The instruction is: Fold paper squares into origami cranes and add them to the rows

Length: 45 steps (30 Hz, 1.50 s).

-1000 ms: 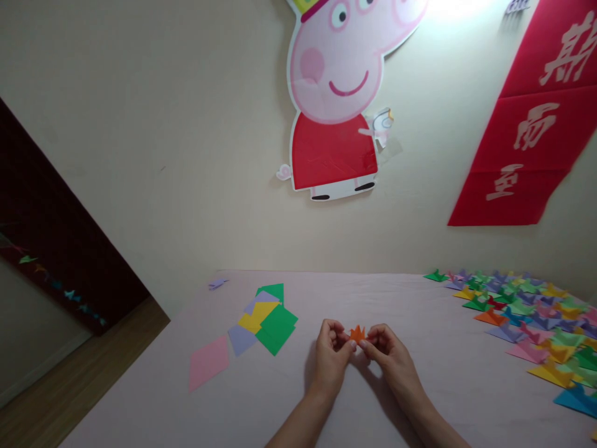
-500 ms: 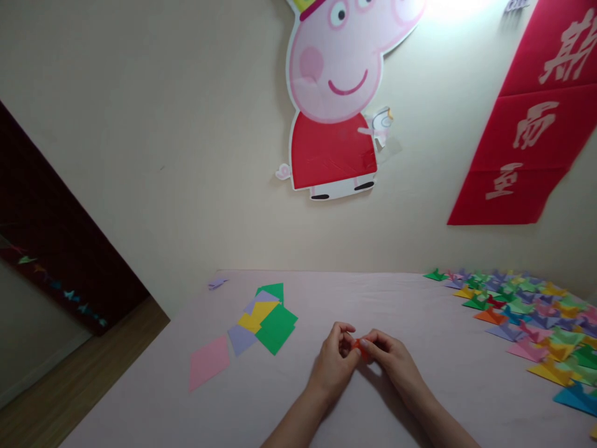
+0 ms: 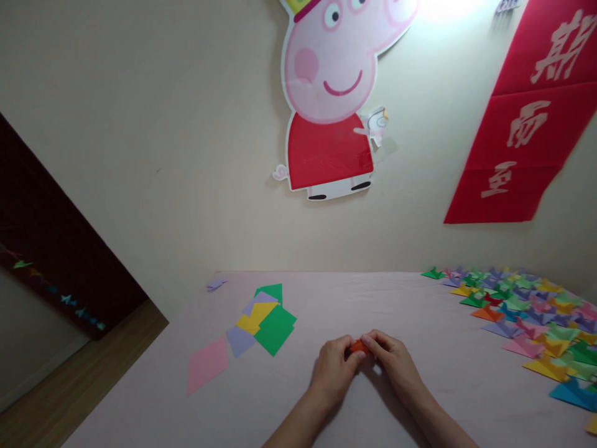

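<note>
Paper goods on a pink table (image 3: 420, 298), listed left to right.

Pink sheet (image 3: 208, 364): single, flat, lying apart at the left.

Lilac scrap (image 3: 217, 284): small, folded, near the far edge.

Loose coloured sheets (image 3: 268, 320): green, yellow and lilac squares, overlapping.

Left hand (image 3: 333, 370): curled, thumb and fingertips pinched on the left end of the orange folded paper (image 3: 358, 347).

Orange folded paper: small, many-layered, on or just over the table near the front middle, between both hands; only a sliver shows. Handling, by judgement: very light and thin, stiff only along its creases, easily crushed or torn at the tips, not slippery. It is best taken with fingertips at the thick folded body or along a firm crease, not by the fine points.

Right hand (image 3: 396, 367): likewise closed, thumb and forefinger pinching the right end, touching the left hand's fingers.

Folded paper figures (image 3: 527, 317): many colours, spread across the right of the table, well apart from the hands.

Wall behind: cartoon pig cut-out (image 3: 331, 93), red banner (image 3: 522, 118).

Change against a second ago: then the orange piece stood up between slightly parted fingertips, its points visible. Now the hands are pressed together, lower, and cover most of it. Sheets and figures lie as they did.
</note>
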Available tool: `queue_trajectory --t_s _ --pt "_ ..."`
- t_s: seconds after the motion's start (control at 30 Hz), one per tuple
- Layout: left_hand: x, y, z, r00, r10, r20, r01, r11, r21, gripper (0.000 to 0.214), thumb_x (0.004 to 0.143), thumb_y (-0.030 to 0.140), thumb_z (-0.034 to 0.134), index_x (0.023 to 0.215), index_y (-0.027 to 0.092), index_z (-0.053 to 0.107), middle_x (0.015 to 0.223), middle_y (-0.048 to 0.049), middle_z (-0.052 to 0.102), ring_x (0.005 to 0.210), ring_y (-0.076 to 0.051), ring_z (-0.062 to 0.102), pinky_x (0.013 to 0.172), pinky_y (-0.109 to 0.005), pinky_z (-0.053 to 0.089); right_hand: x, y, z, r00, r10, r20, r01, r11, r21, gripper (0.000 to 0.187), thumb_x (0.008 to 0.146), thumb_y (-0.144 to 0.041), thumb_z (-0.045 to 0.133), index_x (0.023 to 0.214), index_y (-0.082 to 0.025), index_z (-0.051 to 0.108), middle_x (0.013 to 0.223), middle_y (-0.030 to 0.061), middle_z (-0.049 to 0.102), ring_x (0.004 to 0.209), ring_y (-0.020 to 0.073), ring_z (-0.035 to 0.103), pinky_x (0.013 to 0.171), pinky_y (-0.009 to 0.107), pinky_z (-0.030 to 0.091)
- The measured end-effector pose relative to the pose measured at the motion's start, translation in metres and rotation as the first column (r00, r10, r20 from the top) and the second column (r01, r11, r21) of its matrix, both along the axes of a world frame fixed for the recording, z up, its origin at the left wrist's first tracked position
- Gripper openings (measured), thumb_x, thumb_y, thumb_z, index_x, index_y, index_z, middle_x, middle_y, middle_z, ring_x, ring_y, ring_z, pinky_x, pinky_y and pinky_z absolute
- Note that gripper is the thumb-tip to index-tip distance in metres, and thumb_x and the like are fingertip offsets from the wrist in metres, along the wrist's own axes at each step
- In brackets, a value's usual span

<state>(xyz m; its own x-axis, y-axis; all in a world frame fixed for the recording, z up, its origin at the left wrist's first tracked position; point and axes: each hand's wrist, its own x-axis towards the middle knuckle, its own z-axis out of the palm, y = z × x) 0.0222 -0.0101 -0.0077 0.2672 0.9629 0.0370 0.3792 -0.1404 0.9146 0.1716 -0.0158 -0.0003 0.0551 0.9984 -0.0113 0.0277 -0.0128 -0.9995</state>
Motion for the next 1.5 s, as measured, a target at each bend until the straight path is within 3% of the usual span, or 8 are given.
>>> queue_trajectory --t_s 0.13,0.3,0.5,0.7,0.97,1.17,1.33,1.5 --pt "0.001 0.001 -0.005 0.995 -0.008 0.102 0.014 0.999 -0.052 0.015 0.078 0.029 0.061 0.067 0.020 0.058 0.063 0.0023 0.057 0.060 -0.015 0.048 0.057 -0.025 0.031 0.002 0.001 -0.002 0.999 0.035 -0.018 -0.035 0.999 -0.008 0.043 0.068 -0.059 0.071 0.058 -0.017 0.068 0.056 -0.0004 0.058 0.058 0.0153 0.048 0.058 0.027 0.038" --pt "0.000 0.006 -0.014 0.973 0.009 0.232 0.025 0.990 -0.140 0.021 0.080 0.039 0.062 0.075 0.018 0.063 0.065 0.0008 0.060 0.060 -0.015 0.049 0.056 -0.025 0.034 0.006 0.004 -0.007 0.993 0.057 -0.101 -0.056 0.998 0.013 0.044 0.072 -0.061 0.069 0.072 -0.017 0.071 0.068 0.0022 0.065 0.069 0.0187 0.055 0.067 0.030 0.044" --pt "-0.001 0.008 -0.013 0.969 0.014 0.245 0.022 0.989 -0.144 0.028 0.077 0.044 0.066 0.070 0.018 0.060 0.063 0.0020 0.056 0.060 -0.014 0.047 0.056 -0.024 0.034 0.006 0.003 -0.009 0.999 0.009 -0.035 -0.008 0.999 0.047 0.045 0.069 -0.061 0.072 0.061 -0.017 0.065 0.059 0.0001 0.059 0.061 0.0162 0.050 0.060 0.028 0.041" --pt "-0.001 0.008 -0.009 0.964 -0.003 0.267 0.036 0.992 -0.119 0.027 0.076 0.044 0.068 0.073 0.017 0.062 0.067 0.0013 0.058 0.065 -0.015 0.049 0.061 -0.024 0.037 0.005 0.002 -0.009 0.998 -0.053 -0.043 0.056 0.996 0.069 0.042 0.071 -0.060 0.071 0.065 -0.019 0.066 0.061 0.0005 0.060 0.062 0.0166 0.051 0.060 0.029 0.043" --pt "-0.001 0.007 -0.016 0.964 0.027 0.263 0.001 0.994 -0.106 0.025 0.080 0.043 0.064 0.074 0.019 0.062 0.067 0.0011 0.058 0.065 -0.016 0.048 0.060 -0.024 0.036 0.002 0.001 -0.007 0.988 -0.139 -0.062 0.145 0.982 0.119 0.039 0.068 -0.058 0.073 0.070 -0.020 0.066 0.062 -0.0010 0.058 0.058 0.0153 0.051 0.057 0.028 0.044" --pt "-0.002 0.009 -0.017 0.962 0.001 0.272 0.023 0.996 -0.084 0.020 0.081 0.038 0.062 0.076 0.018 0.062 0.069 0.0012 0.058 0.065 -0.016 0.048 0.060 -0.024 0.035 0.001 -0.001 0.002 1.000 0.027 -0.015 -0.025 0.992 0.125 0.041 0.071 -0.060 0.068 0.069 -0.019 0.068 0.069 0.0018 0.063 0.069 0.0193 0.057 0.067 0.029 0.046" --pt "-0.004 0.008 -0.012 0.959 -0.044 0.281 0.064 0.996 -0.061 0.014 0.079 0.032 0.064 0.079 0.018 0.066 0.073 0.0002 0.061 0.070 -0.017 0.050 0.064 -0.025 0.036 0.004 0.000 0.003 0.999 -0.006 0.052 0.000 0.993 0.116 0.047 0.074 -0.064 0.063 0.065 -0.018 0.069 0.064 0.0010 0.060 0.066 0.0179 0.053 0.063 0.027 0.043" --pt "-0.005 0.007 -0.007 0.946 -0.074 0.317 0.096 0.994 -0.056 0.012 0.078 0.026 0.061 0.079 0.016 0.068 0.073 0.0002 0.062 0.069 -0.016 0.051 0.064 -0.025 0.036 0.003 0.001 0.003 0.998 0.064 0.011 -0.065 0.993 0.097 0.042 0.071 -0.060 0.068 0.065 -0.018 0.069 0.061 0.0003 0.059 0.061 0.0169 0.053 0.060 0.028 0.044"
